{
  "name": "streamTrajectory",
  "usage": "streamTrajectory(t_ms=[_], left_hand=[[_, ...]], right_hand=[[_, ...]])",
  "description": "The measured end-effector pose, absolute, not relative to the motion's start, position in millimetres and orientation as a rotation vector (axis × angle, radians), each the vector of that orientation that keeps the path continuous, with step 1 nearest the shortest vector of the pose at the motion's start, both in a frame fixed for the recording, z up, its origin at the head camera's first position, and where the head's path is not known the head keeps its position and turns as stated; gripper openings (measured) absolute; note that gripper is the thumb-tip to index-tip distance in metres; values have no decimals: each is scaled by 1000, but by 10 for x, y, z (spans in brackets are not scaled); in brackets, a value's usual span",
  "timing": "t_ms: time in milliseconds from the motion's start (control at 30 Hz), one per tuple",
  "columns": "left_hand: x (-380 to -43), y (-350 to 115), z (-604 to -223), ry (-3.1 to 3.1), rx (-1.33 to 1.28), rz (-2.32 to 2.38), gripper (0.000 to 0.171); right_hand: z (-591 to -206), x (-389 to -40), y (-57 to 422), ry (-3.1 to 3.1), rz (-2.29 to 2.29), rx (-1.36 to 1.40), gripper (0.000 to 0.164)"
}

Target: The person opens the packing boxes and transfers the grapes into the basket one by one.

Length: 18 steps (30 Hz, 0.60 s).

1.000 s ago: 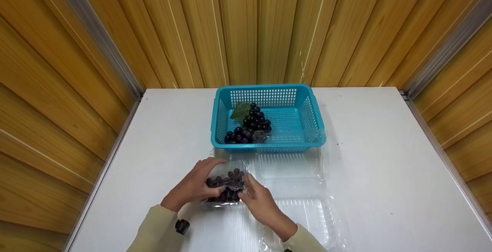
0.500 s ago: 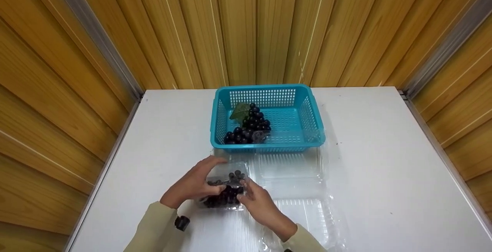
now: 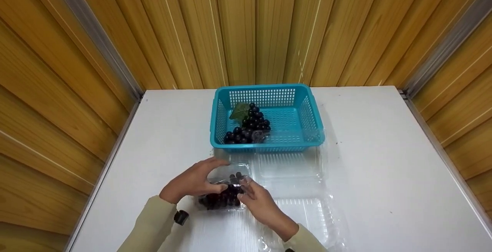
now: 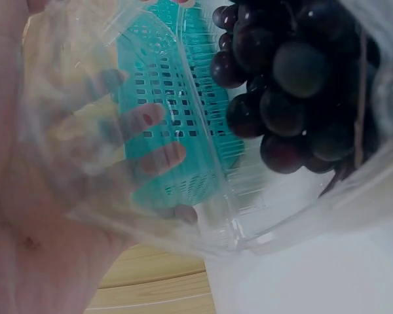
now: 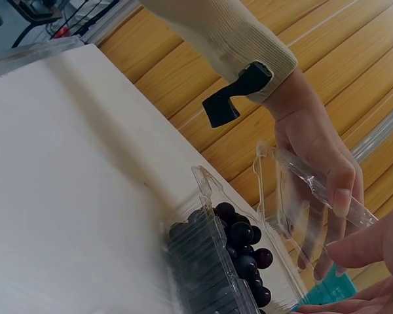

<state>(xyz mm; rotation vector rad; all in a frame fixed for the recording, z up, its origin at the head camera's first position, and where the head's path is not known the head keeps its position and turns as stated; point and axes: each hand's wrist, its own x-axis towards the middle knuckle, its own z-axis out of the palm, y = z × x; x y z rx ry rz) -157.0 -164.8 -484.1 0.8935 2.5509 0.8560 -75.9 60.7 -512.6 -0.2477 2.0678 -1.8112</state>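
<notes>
A clear plastic clamshell box [image 3: 210, 207] holds a bunch of dark grapes [image 5: 243, 252]. Its lid [image 3: 221, 172] stands partly raised over the grapes. My left hand [image 3: 196, 181] holds the lid from the left side, thumb on the near face and fingers behind it, which show through the plastic in the left wrist view. At the right side of the lid, my right hand [image 3: 258, 202] pinches its edge between thumb and fingers. Only part of the right hand [image 5: 373, 252] shows in its own wrist view, close to the left hand [image 5: 321, 154].
Behind the hands stands a blue-green basket [image 3: 303, 115] with another grape bunch [image 3: 253, 123] and a green leaf [image 3: 240, 111]. Empty clear clamshells [image 3: 307, 213] lie opened at the right, overlapping the basket's front. Wood-patterned walls [image 3: 269, 29] surround the white table [image 3: 369, 159].
The grape box has shifted slightly toward the person and left. More grapes show below the lid's near edge, fewer through it. Both hands have barely moved.
</notes>
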Motion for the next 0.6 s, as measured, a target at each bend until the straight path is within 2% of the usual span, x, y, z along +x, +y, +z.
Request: streamTrajectory(t_ms=[600], left_hand=[[-1658, -1609, -4579, 2543, 1033, 880, 39]], right_hand=[[-5098, -748, 645, 2085, -1840, -263, 65]])
